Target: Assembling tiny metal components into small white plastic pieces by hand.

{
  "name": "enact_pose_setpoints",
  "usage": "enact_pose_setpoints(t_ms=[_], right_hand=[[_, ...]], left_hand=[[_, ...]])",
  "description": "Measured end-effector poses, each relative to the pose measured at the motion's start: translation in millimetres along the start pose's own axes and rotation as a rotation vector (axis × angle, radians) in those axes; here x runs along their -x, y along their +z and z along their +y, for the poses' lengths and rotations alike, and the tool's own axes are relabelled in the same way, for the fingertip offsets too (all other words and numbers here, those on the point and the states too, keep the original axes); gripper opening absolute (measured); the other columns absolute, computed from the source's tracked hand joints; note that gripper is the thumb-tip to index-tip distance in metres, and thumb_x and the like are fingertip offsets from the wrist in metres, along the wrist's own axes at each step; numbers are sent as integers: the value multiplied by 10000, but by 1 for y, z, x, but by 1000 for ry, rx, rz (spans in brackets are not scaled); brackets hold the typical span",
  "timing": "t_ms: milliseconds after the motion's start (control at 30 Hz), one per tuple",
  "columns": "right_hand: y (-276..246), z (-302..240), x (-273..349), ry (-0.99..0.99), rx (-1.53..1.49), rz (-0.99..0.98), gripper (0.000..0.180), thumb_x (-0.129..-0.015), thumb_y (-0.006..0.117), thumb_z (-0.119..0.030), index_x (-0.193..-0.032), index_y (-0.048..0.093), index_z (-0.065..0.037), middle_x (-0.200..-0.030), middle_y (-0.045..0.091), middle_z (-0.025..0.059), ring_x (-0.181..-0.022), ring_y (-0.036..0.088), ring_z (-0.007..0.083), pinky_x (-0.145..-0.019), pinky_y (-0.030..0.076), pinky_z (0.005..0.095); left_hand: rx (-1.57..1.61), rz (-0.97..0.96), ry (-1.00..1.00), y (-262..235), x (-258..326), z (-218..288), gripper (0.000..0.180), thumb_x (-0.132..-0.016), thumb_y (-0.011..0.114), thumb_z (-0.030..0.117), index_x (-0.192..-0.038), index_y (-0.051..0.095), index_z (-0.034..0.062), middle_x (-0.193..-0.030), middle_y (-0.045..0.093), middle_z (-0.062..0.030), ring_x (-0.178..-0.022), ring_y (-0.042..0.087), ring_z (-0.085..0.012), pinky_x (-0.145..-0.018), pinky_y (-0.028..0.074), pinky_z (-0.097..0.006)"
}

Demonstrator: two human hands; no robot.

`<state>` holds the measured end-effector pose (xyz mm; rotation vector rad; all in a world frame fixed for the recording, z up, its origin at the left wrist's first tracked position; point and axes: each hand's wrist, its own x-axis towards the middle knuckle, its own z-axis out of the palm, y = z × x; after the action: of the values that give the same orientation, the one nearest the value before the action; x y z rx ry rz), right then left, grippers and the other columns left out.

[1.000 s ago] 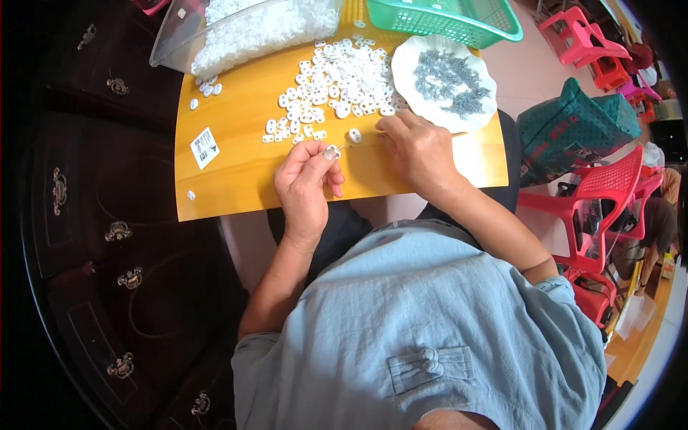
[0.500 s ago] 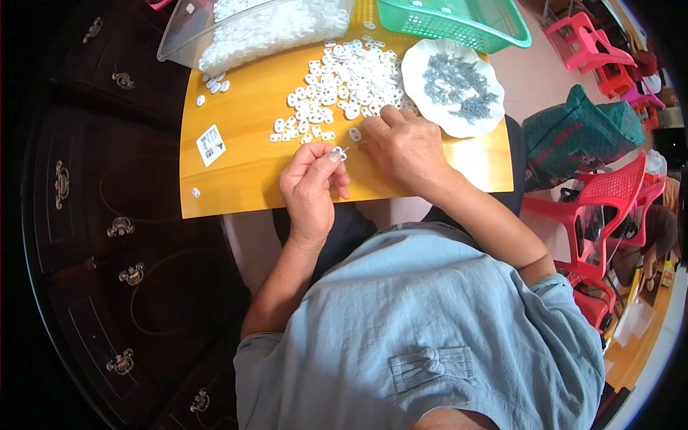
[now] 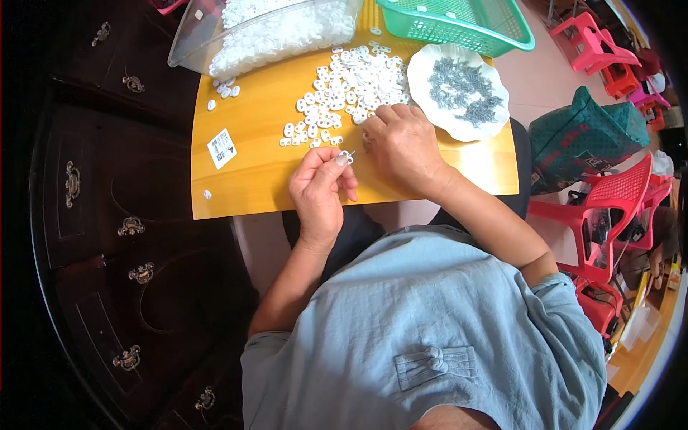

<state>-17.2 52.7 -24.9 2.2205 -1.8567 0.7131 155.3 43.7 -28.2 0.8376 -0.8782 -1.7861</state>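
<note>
My left hand (image 3: pixel 319 183) pinches a small white plastic piece with holes (image 3: pixel 346 155) between thumb and forefinger, near the table's front edge. A thin pin-like bit stands out from that piece. Just to its right, my right hand (image 3: pixel 403 143) is back up over the table with its fingers curled down at the near edge of a pile of like white pieces (image 3: pixel 369 79). Whatever its fingertips hold is hidden. Beside this hand, a white scalloped plate (image 3: pixel 423 64) bears many small grey metal pins (image 3: pixel 466 89).
A clear bin (image 3: pixel 190 50) full of white pieces stands at the far left of the yellow table (image 3: pixel 265 186), a green basket (image 3: pixel 459 44) at the far right. A sticker (image 3: pixel 222 148) lies left. Dark drawers (image 3: pixel 107 179) flank the left side; a green bag (image 3: pixel 584 136) and pink chair (image 3: pixel 602 208) stand right.
The view has shifted slightly. My right hand has come over a loose white piece that lay beside its fingertips, and that piece no longer shows. My left hand keeps its pinch.
</note>
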Motion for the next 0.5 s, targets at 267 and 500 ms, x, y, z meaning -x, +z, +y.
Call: enact_pose_setpoints(t_ms=[267, 500], right_hand=[[6, 2, 12, 17, -79, 41, 115, -756, 670, -87, -847, 608, -56, -792, 612, 95, -780, 622, 272, -701, 485, 392], [-32, -3, 17, 401, -1112, -187, 166, -845, 701, 1, -1003, 651, 2, -884, 673, 23, -831, 592, 73, -734, 492, 243]], left_hand=[[-55, 12, 10, 5, -3, 2, 118, -915, 567, 88, -937, 588, -25, -701, 579, -75, -567, 548, -148, -485, 450, -269], [114, 73, 87, 31, -27, 15, 130, -903, 555, 102, -954, 582, -14, -820, 607, -127, -800, 641, -253, -701, 524, -374]])
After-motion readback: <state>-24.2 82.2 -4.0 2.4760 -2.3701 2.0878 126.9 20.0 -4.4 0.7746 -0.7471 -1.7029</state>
